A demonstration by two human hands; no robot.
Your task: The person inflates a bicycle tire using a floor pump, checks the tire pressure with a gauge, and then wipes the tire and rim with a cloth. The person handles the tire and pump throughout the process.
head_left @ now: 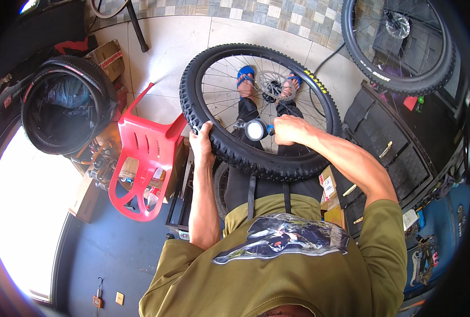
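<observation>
A bicycle wheel point(293, 168) with a knobby black tyre and a brake disc point(271, 87) at its hub is tilted in front of my legs. My left hand point(201, 140) grips the tyre at its near left, thumb on the outer side. Inside the rim, my right hand point(289, 130) is closed round the blue handle of what looks like a tyre inflator point(256, 130). Its round white dial faces up, and a metal end points left towards the rim. Whether that end sits on the valve I cannot tell. My palm hides most of the handle.
To the left stands a red plastic chair point(147, 138) with small items on it, beside stacked tyres point(66, 105). Another wheel point(398, 47) is at upper right, above a black case point(388, 137). A black hose point(327, 59) runs behind my wheel. Tools point(422, 261) hang lower right.
</observation>
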